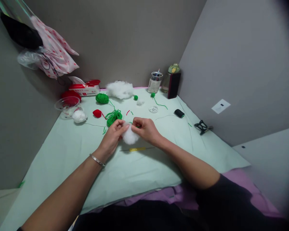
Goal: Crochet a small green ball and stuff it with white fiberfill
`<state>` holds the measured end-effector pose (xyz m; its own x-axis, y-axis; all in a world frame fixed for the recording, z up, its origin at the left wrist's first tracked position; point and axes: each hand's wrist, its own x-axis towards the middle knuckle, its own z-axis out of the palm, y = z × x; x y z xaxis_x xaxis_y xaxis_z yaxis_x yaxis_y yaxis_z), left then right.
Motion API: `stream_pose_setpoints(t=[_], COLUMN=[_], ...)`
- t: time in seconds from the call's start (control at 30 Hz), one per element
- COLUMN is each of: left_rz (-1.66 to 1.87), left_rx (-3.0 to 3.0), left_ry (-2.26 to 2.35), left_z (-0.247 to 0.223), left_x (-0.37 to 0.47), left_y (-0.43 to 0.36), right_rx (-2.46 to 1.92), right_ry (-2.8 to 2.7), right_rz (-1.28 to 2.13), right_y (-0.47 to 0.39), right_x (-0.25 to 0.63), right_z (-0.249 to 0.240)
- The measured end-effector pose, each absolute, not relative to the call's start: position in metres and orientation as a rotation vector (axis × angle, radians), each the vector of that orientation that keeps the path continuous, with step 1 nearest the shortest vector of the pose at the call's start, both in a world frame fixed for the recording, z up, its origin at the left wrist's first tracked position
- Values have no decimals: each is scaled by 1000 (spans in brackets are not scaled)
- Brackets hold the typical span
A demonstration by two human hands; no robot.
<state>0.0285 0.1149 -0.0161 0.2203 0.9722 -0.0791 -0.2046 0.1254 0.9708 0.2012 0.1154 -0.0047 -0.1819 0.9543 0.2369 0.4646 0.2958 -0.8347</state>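
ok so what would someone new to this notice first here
Probably the white fluff in the left hand, with the right hand up against it. Then the bright green yarn tangle just beyond the left hand, and the big white heap at the table's far side.

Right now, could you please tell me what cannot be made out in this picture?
In the head view:
- Hidden by the bare right hand itself: what, if anything, it pinches at the fluffy white stuffing.
- Too small: print on the red-and-white cardboard box.
- Cut off by the bottom edge: the rest of the left forearm.
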Motion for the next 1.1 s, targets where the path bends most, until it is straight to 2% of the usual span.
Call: stream_pose_setpoints(t=[0.4, 0.57, 0.8, 1.1], left_rz=[1265, 1270, 1106, 1056], left_rx=[1200, 1228, 1138, 1138], left_ry=[1096, 1052, 927, 961], left_z=[-34, -28, -13, -19], left_x=[30, 31, 27, 28], left_y=[119, 114, 111, 116], right_rx=[-1125, -1197, -1284, -1278], right_ry=[-1865, -1769, -1690, -1754], right_rz=[1061, 995, 880, 879], right_y=[106, 112, 124, 123], right_x=[196, 192, 205, 208], right_z=[10, -3, -9, -7])
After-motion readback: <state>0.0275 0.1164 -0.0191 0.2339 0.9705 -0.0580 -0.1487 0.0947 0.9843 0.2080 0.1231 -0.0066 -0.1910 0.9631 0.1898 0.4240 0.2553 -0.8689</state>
